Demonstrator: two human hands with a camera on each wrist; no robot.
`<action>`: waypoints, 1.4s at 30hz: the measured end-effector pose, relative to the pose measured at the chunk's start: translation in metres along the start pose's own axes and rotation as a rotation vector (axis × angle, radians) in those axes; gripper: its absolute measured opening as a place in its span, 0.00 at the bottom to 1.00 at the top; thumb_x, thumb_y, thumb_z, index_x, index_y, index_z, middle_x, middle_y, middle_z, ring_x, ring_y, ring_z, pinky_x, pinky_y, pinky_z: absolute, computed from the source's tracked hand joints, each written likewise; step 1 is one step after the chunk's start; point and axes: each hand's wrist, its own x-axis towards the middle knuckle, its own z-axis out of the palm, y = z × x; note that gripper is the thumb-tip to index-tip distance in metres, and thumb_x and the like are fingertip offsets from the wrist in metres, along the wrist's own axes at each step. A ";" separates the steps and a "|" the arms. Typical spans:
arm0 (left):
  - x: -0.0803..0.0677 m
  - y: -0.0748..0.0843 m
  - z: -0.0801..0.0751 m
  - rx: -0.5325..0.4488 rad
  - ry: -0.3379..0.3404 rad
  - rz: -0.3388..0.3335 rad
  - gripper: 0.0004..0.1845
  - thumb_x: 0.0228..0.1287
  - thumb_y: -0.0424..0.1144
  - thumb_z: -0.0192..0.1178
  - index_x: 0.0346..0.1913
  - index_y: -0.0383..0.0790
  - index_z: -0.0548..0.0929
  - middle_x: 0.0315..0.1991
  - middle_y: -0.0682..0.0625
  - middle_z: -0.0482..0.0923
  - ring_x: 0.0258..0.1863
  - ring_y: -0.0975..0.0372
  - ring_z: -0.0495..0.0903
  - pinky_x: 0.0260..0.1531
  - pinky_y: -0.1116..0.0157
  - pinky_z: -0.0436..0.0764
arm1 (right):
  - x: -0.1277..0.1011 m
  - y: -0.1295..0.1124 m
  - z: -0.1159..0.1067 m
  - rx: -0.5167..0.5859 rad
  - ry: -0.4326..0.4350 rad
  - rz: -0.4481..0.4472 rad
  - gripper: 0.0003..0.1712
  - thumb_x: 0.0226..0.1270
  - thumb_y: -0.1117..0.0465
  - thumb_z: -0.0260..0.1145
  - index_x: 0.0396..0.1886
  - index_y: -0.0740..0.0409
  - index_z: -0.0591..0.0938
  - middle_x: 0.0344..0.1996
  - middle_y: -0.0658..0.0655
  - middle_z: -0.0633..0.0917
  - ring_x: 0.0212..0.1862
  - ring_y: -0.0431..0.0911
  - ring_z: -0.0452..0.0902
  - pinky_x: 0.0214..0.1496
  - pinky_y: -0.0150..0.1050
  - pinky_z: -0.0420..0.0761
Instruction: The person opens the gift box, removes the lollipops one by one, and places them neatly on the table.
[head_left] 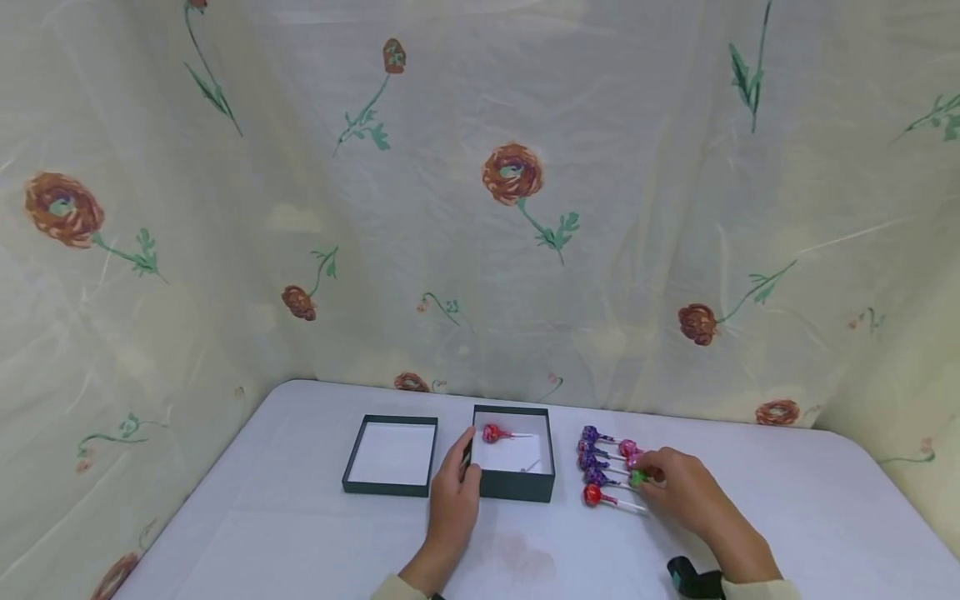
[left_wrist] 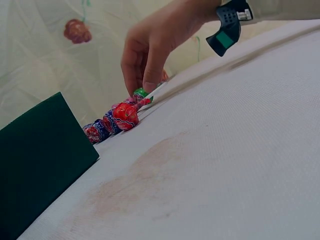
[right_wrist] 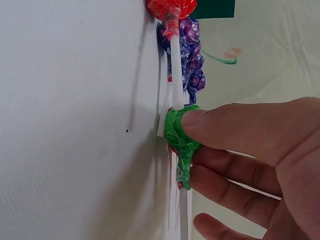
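My left hand (head_left: pixel 453 500) holds the left side of a dark green box (head_left: pixel 517 486) with a white inside. In that box lies a red-wrapped lollipop (head_left: pixel 492 433), its white stick pointing right. To the right, my right hand (head_left: pixel 678 487) pinches a green-wrapped lollipop (right_wrist: pixel 181 127) by its candy head, thumb on the near side. Around it lie several purple-wrapped lollipops (head_left: pixel 597 477), a pink-wrapped lollipop (head_left: pixel 627 448) and a nearer red-wrapped lollipop (head_left: pixel 592 495). The left wrist view shows the right fingers just above the table, at the green head.
A shallow dark green lid (head_left: pixel 386 489) with a white inside lies left of the box. The white table (head_left: pixel 300 533) has a faint brownish stain in front of the box. Flower-patterned curtains (head_left: pixel 600 250) hang behind and at both sides.
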 end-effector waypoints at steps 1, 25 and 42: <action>0.000 0.000 0.000 0.000 0.001 0.004 0.27 0.68 0.30 0.48 0.70 0.46 0.68 0.70 0.49 0.65 0.69 0.54 0.64 0.63 0.51 0.67 | 0.000 0.000 0.000 0.001 0.000 -0.001 0.13 0.56 0.68 0.70 0.43 0.62 0.86 0.30 0.51 0.81 0.34 0.45 0.74 0.39 0.46 0.79; 0.000 0.000 -0.002 0.013 0.004 0.019 0.27 0.68 0.31 0.47 0.70 0.46 0.68 0.69 0.51 0.66 0.68 0.56 0.64 0.64 0.51 0.67 | 0.002 -0.001 0.000 -0.006 0.002 -0.001 0.13 0.54 0.68 0.71 0.41 0.61 0.85 0.33 0.52 0.83 0.37 0.46 0.77 0.43 0.50 0.81; -0.001 0.002 -0.002 -0.001 -0.004 0.005 0.27 0.69 0.31 0.47 0.70 0.46 0.67 0.70 0.50 0.65 0.69 0.56 0.63 0.65 0.51 0.66 | -0.003 -0.011 -0.006 -0.024 0.053 -0.074 0.10 0.54 0.67 0.72 0.37 0.59 0.85 0.34 0.53 0.84 0.38 0.49 0.79 0.43 0.51 0.81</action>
